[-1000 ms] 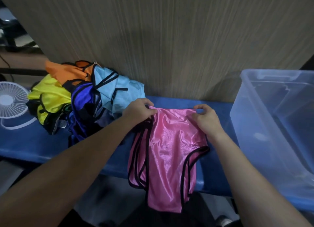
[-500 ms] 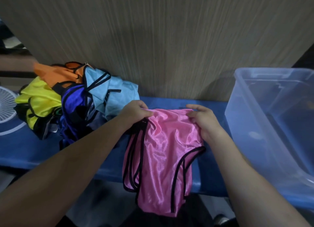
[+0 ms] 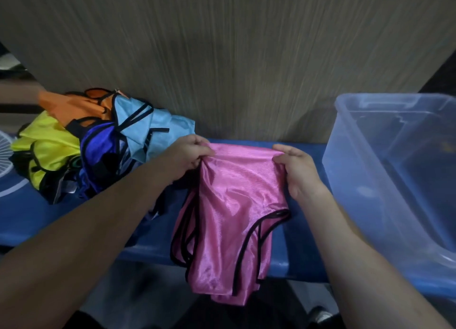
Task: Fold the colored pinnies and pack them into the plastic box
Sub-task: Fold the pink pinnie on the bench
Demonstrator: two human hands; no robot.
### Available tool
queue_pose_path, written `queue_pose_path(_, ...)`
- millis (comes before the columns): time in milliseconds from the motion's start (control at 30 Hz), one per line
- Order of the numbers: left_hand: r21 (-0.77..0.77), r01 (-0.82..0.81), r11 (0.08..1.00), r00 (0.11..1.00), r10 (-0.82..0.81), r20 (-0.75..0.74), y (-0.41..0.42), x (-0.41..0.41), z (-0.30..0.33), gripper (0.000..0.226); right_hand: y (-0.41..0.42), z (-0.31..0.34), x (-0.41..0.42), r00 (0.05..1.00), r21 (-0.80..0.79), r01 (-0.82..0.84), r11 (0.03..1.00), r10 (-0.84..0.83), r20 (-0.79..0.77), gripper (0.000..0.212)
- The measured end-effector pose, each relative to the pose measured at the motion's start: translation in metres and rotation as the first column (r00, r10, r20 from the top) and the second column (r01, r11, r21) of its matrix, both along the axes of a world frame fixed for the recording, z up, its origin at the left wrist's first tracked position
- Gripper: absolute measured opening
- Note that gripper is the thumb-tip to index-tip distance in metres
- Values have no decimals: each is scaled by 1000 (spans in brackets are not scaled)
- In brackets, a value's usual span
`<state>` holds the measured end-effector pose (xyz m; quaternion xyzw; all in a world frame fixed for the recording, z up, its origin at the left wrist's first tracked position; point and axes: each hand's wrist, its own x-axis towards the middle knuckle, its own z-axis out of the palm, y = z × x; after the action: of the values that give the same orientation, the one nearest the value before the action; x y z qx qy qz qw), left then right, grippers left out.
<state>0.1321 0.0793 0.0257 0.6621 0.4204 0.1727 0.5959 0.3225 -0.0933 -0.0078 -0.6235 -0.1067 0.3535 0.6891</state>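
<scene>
Head view: a pink pinny (image 3: 237, 205) with black trim lies at the centre of a blue bench (image 3: 37, 220), its lower half spilling over the near edge toward 6 o'clock. The left hand (image 3: 187, 153) grips the pinny's top corner at about 10 o'clock of the cloth, fingers curled and bunching the fabric against the thumb. The right hand (image 3: 296, 170) pinches the opposite top corner at about 2 o'clock of the cloth, thumb and curled fingers closed on the fold. Between the two hands the upper edge of the pinny runs nearly straight.

At 9 o'clock from the pink pinny sits a loose heap of others: a light blue pinny (image 3: 153, 129) nearest the left hand, a dark blue pinny (image 3: 98, 146) just beside it, a yellow pinny (image 3: 47, 146) farther out, and an orange pinny (image 3: 74, 106) at the back against the wood-grain wall (image 3: 222, 57). A white fan (image 3: 5, 153) shows at the far left edge.

At 3 o'clock stands the clear plastic box (image 3: 350, 170), open-topped, near the right hand but apart from it; no pinny is visible inside it.
</scene>
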Motion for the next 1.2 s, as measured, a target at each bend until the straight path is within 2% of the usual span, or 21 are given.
queue_pose_path(133,328,84,941,988,-37,-148,4,5,-3,23,0,2,-2,998,-2,10,1000,-10,68,35)
queue_pose_path(200,476,164,864,965,-40,-260,8,8,-5,31,1,4,-3,992,-3,24,1000,-24,126,34)
queue_pose_path(267,562,248,789,929,-29,-369,13,10,-7,32,2,5,-3,980,-9,28,1000,-25,197,33)
queue_pose_path(367,609,311,730,913,-52,-404,21,11,-12,30,3,3,-4,940,-35,28,999,-14,342,35)
queue_pose_path(433,657,370,657,886,-37,-462,27,14,-15,38,3,2,-4,920,-47,23,999,-3,391,36)
queue_pose_path(533,596,539,595,765,-51,-642,35,17,-11,70,6,0,0,918,-63,28,998,-1,397,34)
queue_pose_path(567,565,585,582,728,-70,-681,37,17,-9,74,7,-2,3,901,-107,52,993,-1,435,34)
queue_pose_path(633,535,652,538,671,-80,-737,42,18,-6,67,10,-9,10,814,-256,134,957,41,580,39)
queue_pose_path(733,578,627,522,717,-96,-691,45,21,-4,50,12,-13,16,656,-503,218,836,256,710,48)
queue_pose_path(800,615,598,514,760,-119,-639,43,23,-3,41,12,-11,15,628,-590,181,787,370,685,42)
queue_pose_path(833,623,587,516,773,-128,-622,43,24,-2,39,13,-10,15,632,-592,157,790,380,675,32)
queue_pose_path(900,597,552,582,803,-179,-568,44,24,0,39,14,-8,16,668,-506,148,850,291,685,8)
queue_pose_path(1000,511,486,710,854,-259,-451,53,25,3,37,18,-10,19,813,-257,146,955,33,582,23)
queue_pose_path(1067,451,455,768,872,-282,-400,57,26,6,32,21,-9,21,858,-144,173,974,-77,508,27)
queue_pose_path(1133,433,423,796,894,-289,-343,59,29,5,32,25,-10,24,881,-64,202,977,-153,448,29)
queue_pose_path(1200,496,374,784,923,-262,-282,61,32,4,26,27,-8,26,898,10,208,978,-194,395,28)
